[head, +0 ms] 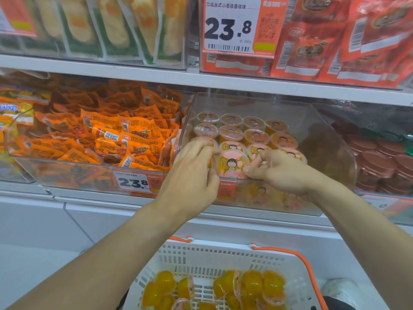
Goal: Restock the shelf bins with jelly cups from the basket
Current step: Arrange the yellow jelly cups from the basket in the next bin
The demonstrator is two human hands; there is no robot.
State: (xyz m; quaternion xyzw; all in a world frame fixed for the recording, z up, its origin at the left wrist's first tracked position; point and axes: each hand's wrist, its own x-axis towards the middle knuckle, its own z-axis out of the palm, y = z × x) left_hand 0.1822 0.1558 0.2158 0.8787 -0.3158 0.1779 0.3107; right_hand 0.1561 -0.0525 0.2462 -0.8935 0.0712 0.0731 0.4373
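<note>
A clear plastic shelf bin [317,121] holds rows of jelly cups [254,135] with pink cartoon lids. At its front edge stands one jelly cup [232,164], lid facing me. My left hand [192,175] curls its fingers round the cup's left side. My right hand [281,171] pinches the cup's right side with thumb and fingers. Below, a white basket [214,253] with orange handles holds several orange jelly cups [252,285] lying loose.
Left of the bin is another clear bin of orange snack packets [107,135]. A bin of dark red lidded cups [384,162] sits to the right. Price tags [131,182] hang on the bin fronts. A white shelf board [201,79] runs above, with packets stacked over it.
</note>
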